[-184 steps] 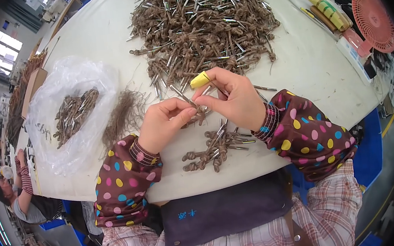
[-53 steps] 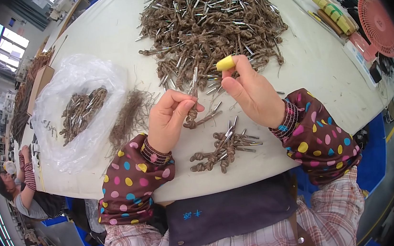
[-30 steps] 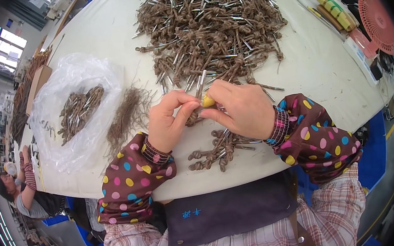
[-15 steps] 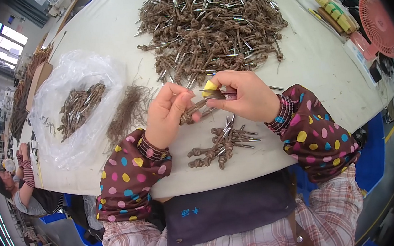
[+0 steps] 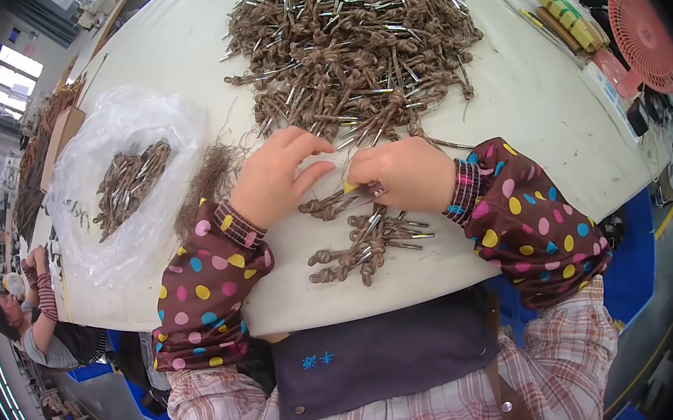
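Observation:
My left hand [image 5: 288, 174] is empty over the table, thumb and fingers spread apart. My right hand [image 5: 411, 173] is closed around small thread snips [image 5: 348, 185], which show a bit of yellow; much of them is hidden by the fingers. Just below both hands lies a knotted brown cord piece [image 5: 322, 209], its right end close to the snips; whether the right fingers touch it I cannot tell. Nearer to me is a small heap of similar knotted cords with metal tips [image 5: 367, 249]. Beyond my hands spreads a large pile of them [image 5: 360, 43].
On the left, a clear plastic bag [image 5: 184, 127] holds more knotted cords [image 5: 131, 186], and loose brown fibres [image 5: 207, 187] lie beside it. A pink fan [image 5: 644, 34] and a yellow roll [image 5: 568, 15] are at the far right. Another person [image 5: 31, 312] sits at far left.
My left hand has let go of the knotted cord and opened, moving slightly up and left. The right hand has come down and left with the snips.

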`<act>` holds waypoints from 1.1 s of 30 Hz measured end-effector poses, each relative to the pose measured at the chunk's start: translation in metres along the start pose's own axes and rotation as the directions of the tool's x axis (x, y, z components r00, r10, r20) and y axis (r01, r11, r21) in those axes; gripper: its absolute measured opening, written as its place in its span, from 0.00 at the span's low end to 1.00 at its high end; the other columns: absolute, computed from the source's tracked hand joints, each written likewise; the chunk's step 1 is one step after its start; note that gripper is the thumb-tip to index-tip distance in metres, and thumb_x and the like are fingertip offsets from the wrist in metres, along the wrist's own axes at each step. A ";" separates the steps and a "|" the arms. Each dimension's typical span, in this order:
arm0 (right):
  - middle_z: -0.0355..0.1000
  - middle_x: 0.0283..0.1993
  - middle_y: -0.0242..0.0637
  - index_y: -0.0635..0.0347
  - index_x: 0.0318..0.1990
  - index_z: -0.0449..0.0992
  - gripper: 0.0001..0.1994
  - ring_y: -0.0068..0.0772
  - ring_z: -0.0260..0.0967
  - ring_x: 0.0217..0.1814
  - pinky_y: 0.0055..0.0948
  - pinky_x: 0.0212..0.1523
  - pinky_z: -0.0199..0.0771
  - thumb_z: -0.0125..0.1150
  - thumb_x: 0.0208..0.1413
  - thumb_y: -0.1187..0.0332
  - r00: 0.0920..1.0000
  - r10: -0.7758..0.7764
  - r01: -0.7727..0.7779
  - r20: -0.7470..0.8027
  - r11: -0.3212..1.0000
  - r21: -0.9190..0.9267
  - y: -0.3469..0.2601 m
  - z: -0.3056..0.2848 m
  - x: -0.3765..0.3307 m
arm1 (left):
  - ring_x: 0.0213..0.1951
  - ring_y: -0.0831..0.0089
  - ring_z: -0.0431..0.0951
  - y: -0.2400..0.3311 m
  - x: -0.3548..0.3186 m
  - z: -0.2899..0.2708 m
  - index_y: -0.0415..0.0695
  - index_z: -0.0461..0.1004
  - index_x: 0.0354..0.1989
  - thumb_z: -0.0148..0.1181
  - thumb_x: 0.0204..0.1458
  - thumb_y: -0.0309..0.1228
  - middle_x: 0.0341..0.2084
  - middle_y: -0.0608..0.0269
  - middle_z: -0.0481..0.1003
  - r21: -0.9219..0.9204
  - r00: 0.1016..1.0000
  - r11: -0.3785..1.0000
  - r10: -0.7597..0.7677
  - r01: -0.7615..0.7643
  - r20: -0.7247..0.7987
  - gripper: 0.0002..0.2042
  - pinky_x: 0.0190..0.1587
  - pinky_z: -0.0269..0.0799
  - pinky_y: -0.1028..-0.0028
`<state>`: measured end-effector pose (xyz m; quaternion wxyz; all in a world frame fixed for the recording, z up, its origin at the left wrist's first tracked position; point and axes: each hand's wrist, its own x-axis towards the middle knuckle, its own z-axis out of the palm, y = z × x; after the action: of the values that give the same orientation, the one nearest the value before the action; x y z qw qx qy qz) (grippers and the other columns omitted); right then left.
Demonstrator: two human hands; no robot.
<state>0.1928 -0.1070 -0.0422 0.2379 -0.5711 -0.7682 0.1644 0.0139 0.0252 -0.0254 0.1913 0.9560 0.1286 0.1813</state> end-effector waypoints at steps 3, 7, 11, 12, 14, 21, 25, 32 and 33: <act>0.73 0.36 0.31 0.52 0.35 0.76 0.10 0.38 0.73 0.38 0.35 0.35 0.73 0.61 0.41 0.72 0.995 -0.042 0.047 0.095 0.998 -0.047 -0.001 -0.010 -0.002 | 0.35 0.60 0.73 -0.001 0.010 0.016 0.48 0.74 0.38 0.60 0.50 0.35 0.29 0.61 0.70 -0.181 0.986 0.983 0.045 -0.015 0.163 0.09 0.39 0.70 0.67; 0.73 0.34 0.31 0.52 0.33 0.77 0.09 0.37 0.73 0.38 0.35 0.35 0.73 0.59 0.42 0.74 0.985 -0.082 0.080 0.151 0.997 0.020 0.003 -0.015 -0.002 | 0.35 0.61 0.73 -0.007 0.015 0.017 0.49 0.75 0.37 0.60 0.49 0.35 0.28 0.61 0.70 -0.096 0.972 0.988 0.138 -0.121 0.191 0.09 0.38 0.69 0.66; 0.73 0.33 0.31 0.52 0.32 0.77 0.08 0.37 0.73 0.38 0.35 0.35 0.73 0.59 0.42 0.74 0.987 -0.089 0.083 0.132 0.995 0.051 0.003 -0.014 -0.004 | 0.34 0.62 0.72 -0.012 0.002 0.016 0.48 0.75 0.38 0.61 0.48 0.31 0.29 0.61 0.69 0.005 0.968 0.981 0.191 -0.194 0.165 0.09 0.37 0.68 0.68; 0.73 0.33 0.30 0.53 0.32 0.77 0.08 0.38 0.73 0.38 0.35 0.35 0.73 0.59 0.42 0.74 0.984 -0.091 0.085 0.154 0.995 0.044 0.002 -0.016 -0.004 | 0.34 0.62 0.72 -0.016 -0.006 0.012 0.49 0.75 0.38 0.61 0.48 0.31 0.29 0.61 0.69 0.047 0.971 0.980 0.182 -0.191 0.157 0.08 0.37 0.68 0.68; 0.73 0.33 0.30 0.53 0.32 0.77 0.07 0.38 0.72 0.38 0.35 0.36 0.73 0.59 0.42 0.73 0.982 -0.082 0.077 0.170 0.996 0.033 0.003 -0.018 -0.005 | 0.34 0.61 0.72 -0.033 -0.026 0.001 0.49 0.75 0.38 0.61 0.48 0.30 0.29 0.62 0.70 0.064 0.977 0.984 0.154 -0.165 0.145 0.08 0.37 0.69 0.68; 0.72 0.32 0.31 0.55 0.32 0.76 0.08 0.36 0.71 0.32 0.31 0.31 0.71 0.65 0.42 0.71 0.980 -0.141 0.133 0.140 0.989 0.065 0.005 -0.023 -0.006 | 0.32 0.64 0.73 -0.034 -0.048 -0.028 0.47 0.75 0.39 0.60 0.49 0.28 0.31 0.61 0.71 0.264 0.993 0.958 -0.101 0.113 -0.060 0.08 0.36 0.70 0.70; 0.71 0.28 0.35 0.59 0.32 0.76 0.11 0.35 0.68 0.26 0.29 0.28 0.68 0.69 0.43 0.65 0.996 -0.085 0.088 -0.034 0.990 0.110 0.009 -0.035 -0.003 | 0.34 0.67 0.73 0.007 -0.010 -0.001 0.45 0.74 0.40 0.63 0.47 0.31 0.32 0.61 0.70 0.035 1.000 0.999 -0.004 0.004 -0.010 0.11 0.37 0.70 0.71; 0.71 0.25 0.38 0.60 0.33 0.75 0.13 0.40 0.69 0.27 0.32 0.29 0.69 0.66 0.46 0.61 0.932 0.138 -0.104 -0.336 0.988 0.118 0.032 -0.047 -0.001 | 0.35 0.65 0.74 0.001 0.011 0.021 0.46 0.72 0.35 0.63 0.48 0.35 0.31 0.61 0.69 -0.141 0.975 0.990 0.018 0.014 0.221 0.10 0.38 0.70 0.68; 0.71 0.27 0.38 0.60 0.32 0.75 0.12 0.40 0.70 0.29 0.33 0.30 0.69 0.66 0.46 0.61 0.935 0.123 -0.105 -0.332 0.992 0.070 0.034 -0.046 -0.001 | 0.35 0.65 0.74 -0.002 0.009 0.021 0.46 0.72 0.35 0.63 0.48 0.35 0.31 0.61 0.69 -0.143 0.974 0.990 0.022 0.011 0.227 0.10 0.38 0.70 0.68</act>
<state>0.2458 -0.0988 -0.0225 0.3698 -0.6280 -0.6777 0.0978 0.0296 0.0228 -0.0415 0.2724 0.9547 0.0895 0.0795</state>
